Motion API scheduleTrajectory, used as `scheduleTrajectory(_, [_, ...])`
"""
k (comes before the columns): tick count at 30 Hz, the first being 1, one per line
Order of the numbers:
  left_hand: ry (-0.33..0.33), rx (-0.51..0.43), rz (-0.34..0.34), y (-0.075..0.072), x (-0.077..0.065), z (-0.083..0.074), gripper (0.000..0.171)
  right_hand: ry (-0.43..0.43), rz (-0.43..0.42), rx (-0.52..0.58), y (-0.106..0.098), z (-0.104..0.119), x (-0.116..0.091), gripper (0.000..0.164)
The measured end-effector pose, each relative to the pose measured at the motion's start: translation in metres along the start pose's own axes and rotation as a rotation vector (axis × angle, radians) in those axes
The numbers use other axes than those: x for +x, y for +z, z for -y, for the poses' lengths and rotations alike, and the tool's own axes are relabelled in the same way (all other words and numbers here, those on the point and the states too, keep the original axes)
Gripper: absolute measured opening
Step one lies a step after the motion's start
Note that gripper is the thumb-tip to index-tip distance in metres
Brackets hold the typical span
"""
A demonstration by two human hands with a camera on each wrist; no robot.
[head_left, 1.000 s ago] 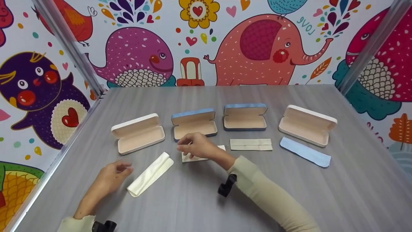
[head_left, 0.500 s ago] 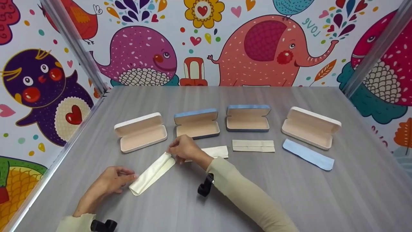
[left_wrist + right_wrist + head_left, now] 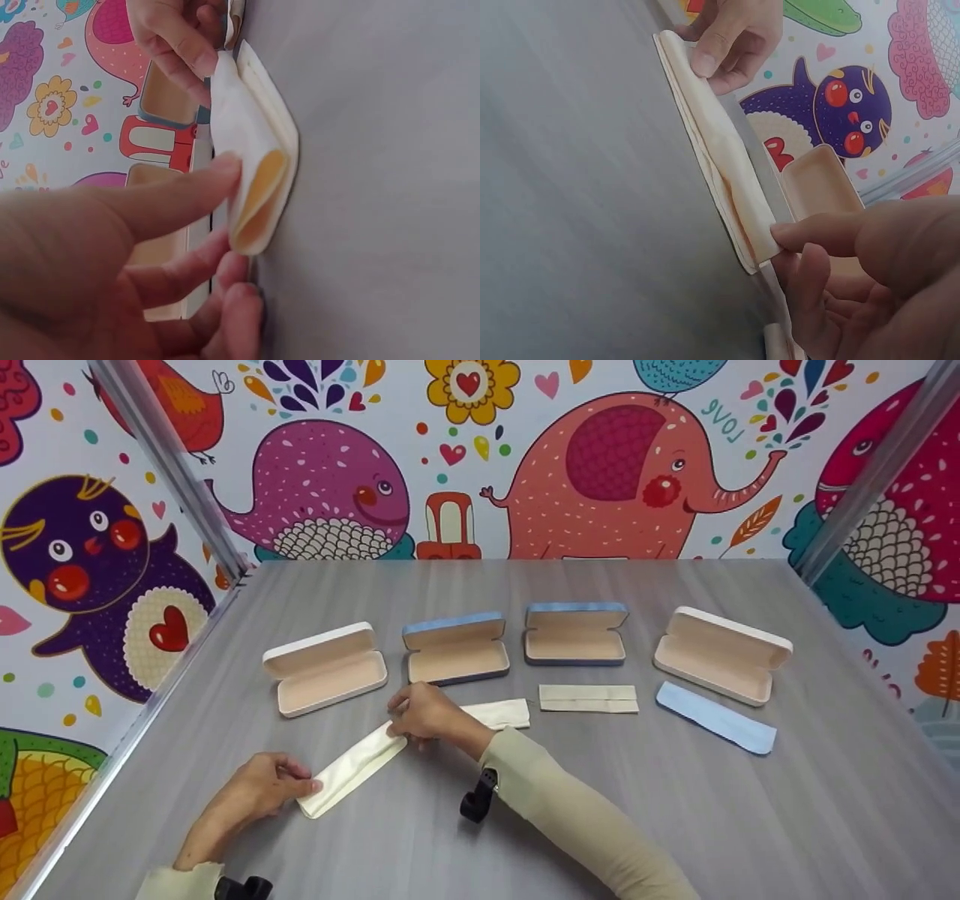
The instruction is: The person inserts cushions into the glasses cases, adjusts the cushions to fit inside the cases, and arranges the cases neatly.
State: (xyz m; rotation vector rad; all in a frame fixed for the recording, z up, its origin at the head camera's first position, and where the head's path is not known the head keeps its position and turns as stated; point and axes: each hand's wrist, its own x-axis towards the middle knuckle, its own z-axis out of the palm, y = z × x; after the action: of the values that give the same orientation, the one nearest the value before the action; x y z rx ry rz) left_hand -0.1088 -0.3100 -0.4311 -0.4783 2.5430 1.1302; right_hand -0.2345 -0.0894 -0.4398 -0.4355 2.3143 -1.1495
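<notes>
Left grip (image 3: 262,785), right grip (image 3: 429,712), cloth (image 3: 352,767) between

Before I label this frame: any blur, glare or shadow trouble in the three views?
Head: even light, no harsh glare, rightmost white eyeglass case fairly crisp, soft shadow beside the left grip. Left wrist: turned sideways, hazy, cream folded cloth soft-edged, nearest fingers dim and blurred. Right wrist: also turned, low contrast, right grip soft.

Plain pale beige long sleeves (image 3: 592,817), rounded black wrist-worn cameras (image 3: 478,799)
</notes>
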Motion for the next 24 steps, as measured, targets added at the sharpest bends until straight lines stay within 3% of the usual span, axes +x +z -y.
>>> scheduleTrajectory(3, [0.002,0.075,-0.001,0.001,-0.002,-0.001,0.024,-0.042,0.019,-0.072,0.002,-0.002,-0.001,0.037])
scheduleTrajectory(7, [0.028,0.166,-0.013,0.002,-0.003,-0.003,0.022,-0.104,-0.001,-0.146,0.004,-0.004,-0.004,0.031])
scheduleTrajectory(12, [0.048,0.144,-0.002,0.000,-0.003,-0.004,0.021,-0.119,-0.029,-0.151,0.003,-0.004,-0.005,0.012])
scheduleTrajectory(16, [0.098,-0.003,0.067,-0.007,-0.001,0.004,0.019,-0.144,-0.041,-0.144,0.001,-0.004,-0.005,0.010])
scheduleTrajectory(19, [0.152,-0.190,0.171,-0.014,0.004,0.014,0.015,-0.141,-0.046,-0.097,-0.001,-0.002,-0.004,0.010])
scheduleTrajectory(22, [0.155,-0.379,0.254,-0.018,0.010,0.024,0.011,-0.108,-0.038,0.007,-0.002,-0.001,-0.002,0.011])
scheduleTrajectory(24, [0.130,-0.488,0.270,-0.019,0.013,0.027,0.015,-0.082,-0.025,0.102,-0.002,-0.001,-0.001,0.011])
